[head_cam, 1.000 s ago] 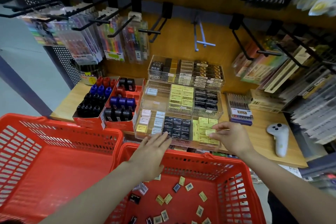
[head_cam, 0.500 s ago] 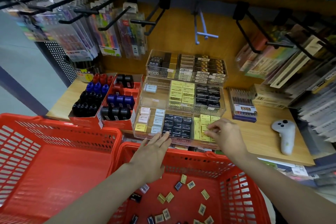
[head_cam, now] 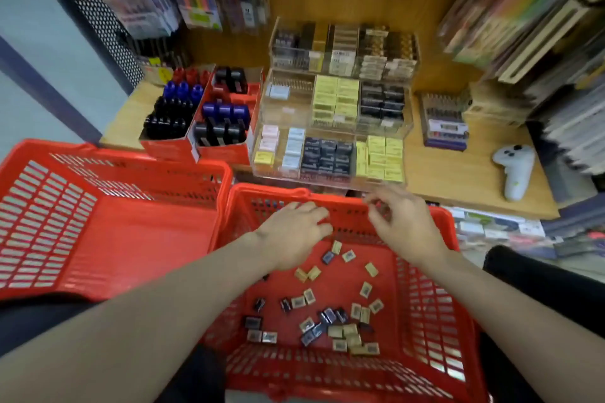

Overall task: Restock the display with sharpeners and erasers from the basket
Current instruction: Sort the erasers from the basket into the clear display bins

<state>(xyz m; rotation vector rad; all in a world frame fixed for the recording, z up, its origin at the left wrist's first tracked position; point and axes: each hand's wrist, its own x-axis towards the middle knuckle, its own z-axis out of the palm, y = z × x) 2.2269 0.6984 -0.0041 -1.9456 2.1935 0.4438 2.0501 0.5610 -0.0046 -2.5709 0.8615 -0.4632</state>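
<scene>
A red basket (head_cam: 435, 311) in front of me holds several small yellow and dark boxed sharpeners and erasers (head_cam: 330, 317) scattered on its floor. Both hands hover over its far end. My left hand (head_cam: 291, 235) is palm down, fingers slightly spread, holding nothing. My right hand (head_cam: 402, 222) has its fingers loosely curled and nothing visible in them. Beyond the basket stands a clear tiered acrylic display (head_cam: 327, 178); its front tier has pale, dark and yellow boxes (head_cam: 379, 157) in rows.
A second red basket (head_cam: 108, 226) sits at the left with nothing in it. Red cartons of ink bottles (head_cam: 199, 121) stand left of the display. A white controller (head_cam: 515, 170) lies on the wooden shelf at right, by a pen box (head_cam: 443, 123). Pen packs hang above.
My right hand has left the yellow boxes in the display's front tier and pulled back over the basket. My left hand dropped lower into the basket. The camera tilted down.
</scene>
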